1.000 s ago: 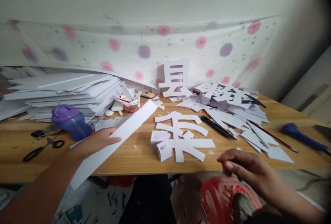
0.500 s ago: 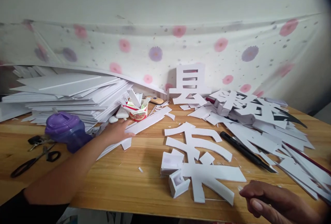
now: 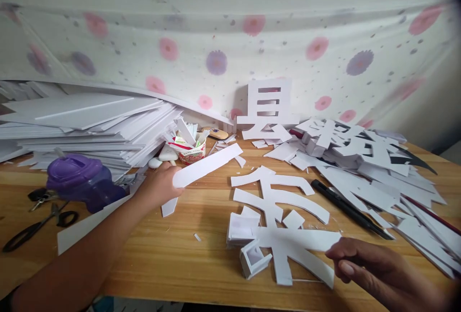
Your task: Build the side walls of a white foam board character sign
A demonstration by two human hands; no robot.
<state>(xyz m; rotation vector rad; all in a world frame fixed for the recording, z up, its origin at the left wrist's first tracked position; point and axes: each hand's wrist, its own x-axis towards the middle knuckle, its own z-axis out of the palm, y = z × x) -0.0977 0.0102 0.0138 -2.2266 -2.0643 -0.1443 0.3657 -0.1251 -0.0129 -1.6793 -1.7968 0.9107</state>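
My left hand (image 3: 160, 185) is closed on one end of a white foam board strip (image 3: 209, 165), which slants up to the right in front of a paper tub. A smaller white offcut (image 3: 169, 207) lies just below that hand. My right hand (image 3: 363, 264) has its fingers curled together; whatever may be between them is hidden. Its fingertips overlap the right tip of a large white cut-out character (image 3: 266, 237) lying flat on the table; I cannot tell if they touch it. Small folded box-like white pieces (image 3: 254, 259) sit against the character's left side.
Stacked white boards (image 3: 108, 125), a purple cup (image 3: 84, 177) and black scissors (image 3: 46, 228) are on the left. The tub (image 3: 192, 153) holds scraps. A black cutter knife (image 3: 349, 209) lies right, beside piled offcuts (image 3: 378, 192). Another cut-out character (image 3: 268, 110) stands at the back.
My left hand has closed on the strip and tilted it up, its near end now raised off the pieces below. My right hand has shifted slightly left, to the character's tip. The view has moved a little.
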